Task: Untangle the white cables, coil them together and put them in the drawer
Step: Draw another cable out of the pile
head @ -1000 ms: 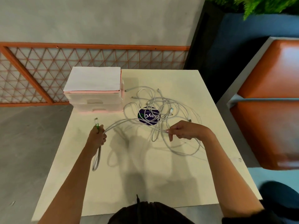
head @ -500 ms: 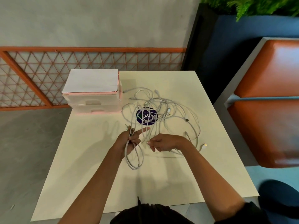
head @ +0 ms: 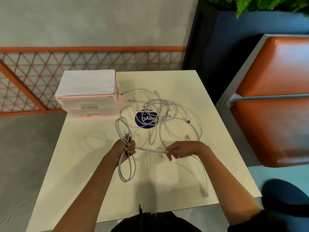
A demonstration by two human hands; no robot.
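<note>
**Head view: present state**

The left hand [head: 125,148] grips the coil [head: 127,172], fingers curled round the gathered turns. One set of loops stands above the fist toward the far side. Another hangs below it toward the near edge. The right hand [head: 181,149] pinches the strand [head: 150,150] between thumb and fingertips. This strand runs nearly straight between the two hands, just above the surface [head: 93,190]. Past the right hand it trails to the near right, too blurred to show its end.

**Head view: progress**

The remaining white cables [head: 168,106] lie in a loose tangle at the far centre, across a round sticker [head: 143,120] and just right of the drawer unit [head: 91,107]. Both of its drawers appear closed. We judge the task to be at an early stage. One length is freed and partly coiled. Still to do are untangling the rest, coiling everything together, opening a drawer and stowing the bundle.

**Head view: change from earlier frames**

Half a second ago our hands were almost together and the loops hung only below the left hand. Now the hands are drawn apart and a further turn stands above the fist. One second ago the left hand was out to the left, holding a cable end with a short hanging length. The tangle lies in much the same place.
</note>
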